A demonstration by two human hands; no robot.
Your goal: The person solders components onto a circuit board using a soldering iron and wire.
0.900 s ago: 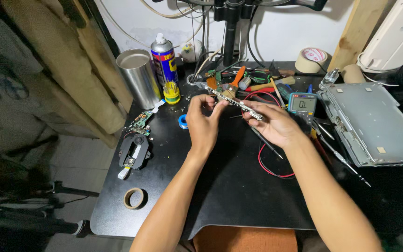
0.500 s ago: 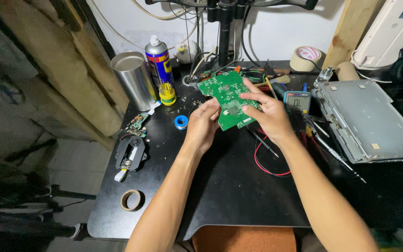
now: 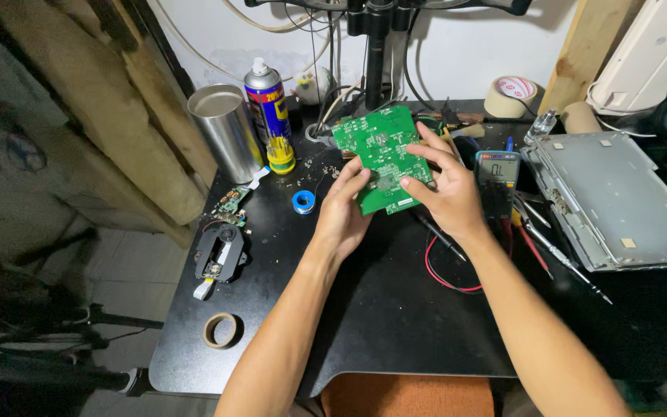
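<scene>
A green circuit board [image 3: 380, 150] is held tilted up over the black table [image 3: 364, 324], its flat face towards me. My left hand [image 3: 345, 212] grips the board's lower left edge from below. My right hand [image 3: 441, 185] holds its right edge, fingers spread over the face. Under my right hand lie a multimeter [image 3: 497, 171] and its red lead [image 3: 445, 270], with a black probe beside it.
A metal cylinder [image 3: 225, 139], a spray can [image 3: 265, 104] and a blue solder spool [image 3: 303, 201] stand at the left. A small disc-drive part [image 3: 216, 255] and a tape ring [image 3: 221, 330] lie near the left edge. A grey metal chassis [image 3: 619, 201] sits right; tape roll [image 3: 511, 94] behind.
The board was edge-on and low between my hands; it has been turned and lifted so its green face shows. Both hands kept hold of it.
</scene>
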